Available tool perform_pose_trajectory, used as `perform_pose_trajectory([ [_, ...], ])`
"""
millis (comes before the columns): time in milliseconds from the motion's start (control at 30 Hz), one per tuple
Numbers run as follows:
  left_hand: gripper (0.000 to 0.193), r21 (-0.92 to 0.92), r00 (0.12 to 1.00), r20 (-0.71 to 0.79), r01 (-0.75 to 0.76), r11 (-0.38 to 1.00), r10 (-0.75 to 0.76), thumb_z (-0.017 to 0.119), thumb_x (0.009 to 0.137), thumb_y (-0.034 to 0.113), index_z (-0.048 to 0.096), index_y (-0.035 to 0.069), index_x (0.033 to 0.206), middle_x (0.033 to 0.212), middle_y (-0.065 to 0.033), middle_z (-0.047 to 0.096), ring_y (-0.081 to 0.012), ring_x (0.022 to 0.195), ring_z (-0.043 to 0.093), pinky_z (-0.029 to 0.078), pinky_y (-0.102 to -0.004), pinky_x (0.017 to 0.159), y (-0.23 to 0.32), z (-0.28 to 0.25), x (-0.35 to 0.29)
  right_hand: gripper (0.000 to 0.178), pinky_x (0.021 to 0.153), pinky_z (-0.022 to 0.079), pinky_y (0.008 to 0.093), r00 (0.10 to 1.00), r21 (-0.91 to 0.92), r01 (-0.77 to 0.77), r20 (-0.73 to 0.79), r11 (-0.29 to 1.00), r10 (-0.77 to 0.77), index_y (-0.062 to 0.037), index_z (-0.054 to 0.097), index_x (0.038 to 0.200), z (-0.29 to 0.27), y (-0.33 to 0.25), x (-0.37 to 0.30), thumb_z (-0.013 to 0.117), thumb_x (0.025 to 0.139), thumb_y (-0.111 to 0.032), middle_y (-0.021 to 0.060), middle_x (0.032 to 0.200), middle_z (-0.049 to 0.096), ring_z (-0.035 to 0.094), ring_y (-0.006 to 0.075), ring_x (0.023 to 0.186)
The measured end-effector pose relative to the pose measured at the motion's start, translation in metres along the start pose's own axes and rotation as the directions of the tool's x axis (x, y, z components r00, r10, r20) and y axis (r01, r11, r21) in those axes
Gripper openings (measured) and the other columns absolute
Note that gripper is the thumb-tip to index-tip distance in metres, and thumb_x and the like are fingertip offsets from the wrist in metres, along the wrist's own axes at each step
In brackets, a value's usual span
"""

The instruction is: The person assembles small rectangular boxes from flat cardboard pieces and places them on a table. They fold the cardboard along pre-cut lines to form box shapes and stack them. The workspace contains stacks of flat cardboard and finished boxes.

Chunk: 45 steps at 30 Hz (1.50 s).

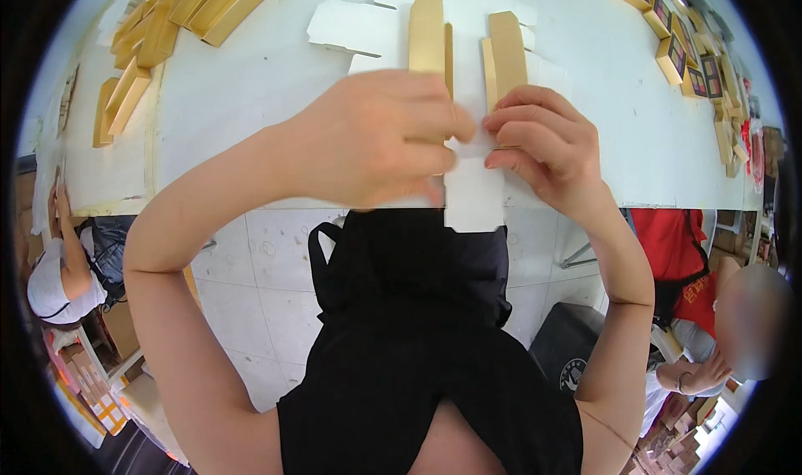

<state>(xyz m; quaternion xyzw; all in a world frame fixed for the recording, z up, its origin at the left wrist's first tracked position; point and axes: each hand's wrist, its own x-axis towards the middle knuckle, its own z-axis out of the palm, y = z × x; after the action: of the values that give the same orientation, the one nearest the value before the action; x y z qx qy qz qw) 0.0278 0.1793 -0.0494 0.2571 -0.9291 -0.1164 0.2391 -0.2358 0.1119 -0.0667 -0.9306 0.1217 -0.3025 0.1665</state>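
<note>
A flat carton blank, white inside, lies before me with its near end past the table's front edge. Two gold card panels stand at its far part, a left one and a right one. Over the left panel is my left hand, its fingers smeared by motion, so its grip is unclear. Closed at the carton's right side, my right hand pinches a thin edge of the card between thumb and fingers. More white flat blanks spread out beyond both hands.
Gold open trays are piled at the far left of the white table. Gold boxes with dark windows line the far right. A black bin stands under the table, and other people sit at both sides.
</note>
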Motion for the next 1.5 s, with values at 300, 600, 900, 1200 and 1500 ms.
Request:
perform_pose_trajectory([
  [300, 0.028, -0.053, 0.995, -0.059, 0.073, 0.996, -0.076, 0.079, 0.076, 0.017, 0.07, 0.006, 0.1, 0.119, -0.0076, 0.067, -0.0283, 0.112, 0.066, 0.055, -0.0392, 0.094, 0.001, 0.012, -0.021, 0.029, 0.082, 0.059, 0.0392, 0.983, -0.036, 0.13, 0.137, 0.991, -0.124, 0.0008, 0.066, 0.09, -0.01, 0.005, -0.004, 0.08, 0.07, -0.015, 0.0128, 0.105, 0.07, 0.066, 0.0334, 0.103],
  [600, 0.015, 0.078, 0.942, -0.326, 0.114, 0.99, -0.082, 0.078, 0.076, 0.01, 0.068, 0.005, 0.086, 0.089, -0.0051, 0.066, -0.0221, 0.084, 0.066, 0.054, -0.0414, 0.088, 0.012, 0.036, 0.006, 0.028, 0.091, 0.057, 0.0434, 0.967, 0.008, 0.1, 0.236, 0.995, -0.099, 0.0036, 0.063, 0.101, -0.022, 0.0, -0.007, 0.072, 0.076, -0.004, 0.0196, 0.124, 0.066, 0.065, 0.0406, 0.112],
  [900, 0.017, 0.147, 0.929, -0.369, 0.079, 0.986, -0.019, 0.077, 0.073, -0.001, 0.071, 0.001, 0.088, 0.093, -0.0098, 0.068, -0.0268, 0.087, 0.07, 0.059, -0.0398, 0.088, 0.008, 0.041, 0.012, 0.021, 0.068, 0.06, 0.0329, 0.992, -0.062, 0.113, -0.044, 0.992, -0.116, 0.0017, 0.065, 0.092, 0.001, 0.002, 0.0, 0.072, 0.072, 0.002, 0.0142, 0.108, 0.07, 0.072, 0.0318, 0.086],
  [1200, 0.014, 0.404, 0.967, -0.225, -0.019, 0.915, 0.119, 0.074, 0.082, 0.009, 0.071, 0.001, 0.092, 0.105, -0.0156, 0.072, -0.0315, 0.103, 0.072, 0.06, -0.0398, 0.088, 0.019, 0.031, 0.0, 0.027, 0.083, 0.06, 0.0367, 0.972, -0.253, 0.155, -0.133, 0.955, -0.193, 0.0037, 0.071, 0.099, 0.012, -0.002, -0.011, 0.068, 0.072, 0.002, 0.0165, 0.112, 0.07, 0.069, 0.0332, 0.104],
  [1500, 0.021, -0.004, 0.815, -0.462, 0.394, 0.919, -0.351, 0.072, 0.087, 0.002, 0.069, 0.004, 0.107, 0.092, -0.0061, 0.075, -0.0175, 0.076, 0.075, 0.053, -0.0232, 0.058, 0.023, 0.028, 0.029, 0.054, 0.096, 0.056, 0.0357, 0.933, 0.67, -0.314, 0.085, 0.672, 0.35, -0.0022, 0.059, 0.134, -0.018, -0.01, -0.003, 0.06, 0.082, 0.015, 0.0172, 0.155, 0.044, 0.055, 0.0335, 0.133],
])
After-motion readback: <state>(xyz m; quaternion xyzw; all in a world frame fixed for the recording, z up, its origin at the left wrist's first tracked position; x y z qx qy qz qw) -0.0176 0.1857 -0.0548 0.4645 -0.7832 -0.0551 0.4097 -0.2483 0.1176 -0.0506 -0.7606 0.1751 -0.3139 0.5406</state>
